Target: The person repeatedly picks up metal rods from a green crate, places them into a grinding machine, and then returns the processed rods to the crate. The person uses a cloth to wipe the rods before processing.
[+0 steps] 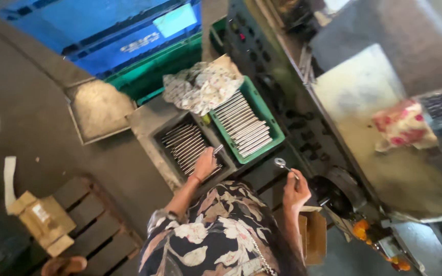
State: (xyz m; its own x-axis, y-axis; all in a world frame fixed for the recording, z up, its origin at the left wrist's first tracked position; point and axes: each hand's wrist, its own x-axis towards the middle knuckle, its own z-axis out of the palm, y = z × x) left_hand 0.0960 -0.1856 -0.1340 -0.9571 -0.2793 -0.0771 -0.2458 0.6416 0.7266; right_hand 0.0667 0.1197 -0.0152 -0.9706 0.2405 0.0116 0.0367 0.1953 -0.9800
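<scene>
Upper left: stacked blue crate (103, 30) over green crate (154, 69); centre: grey tray (155, 134) and green tray (262, 105) of metal rods, patterned cloth (200, 87) draped above. Lower centre: left hand (204, 163) over the grey tray, fingers pinching a metal rod (218, 149). Just right: right hand (296, 189), fingers closed on a small metal part (284, 164).

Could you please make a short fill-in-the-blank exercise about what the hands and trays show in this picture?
1. The left hand holds a metal rod over the ___ tray.
2. The right hand holds up a small ___ part.
3. The tray beside the grey one is ___ in colour.
4. A crumpled patterned ___ lies at the trays' far end.

Missing words: grey; metal; green; cloth
</scene>
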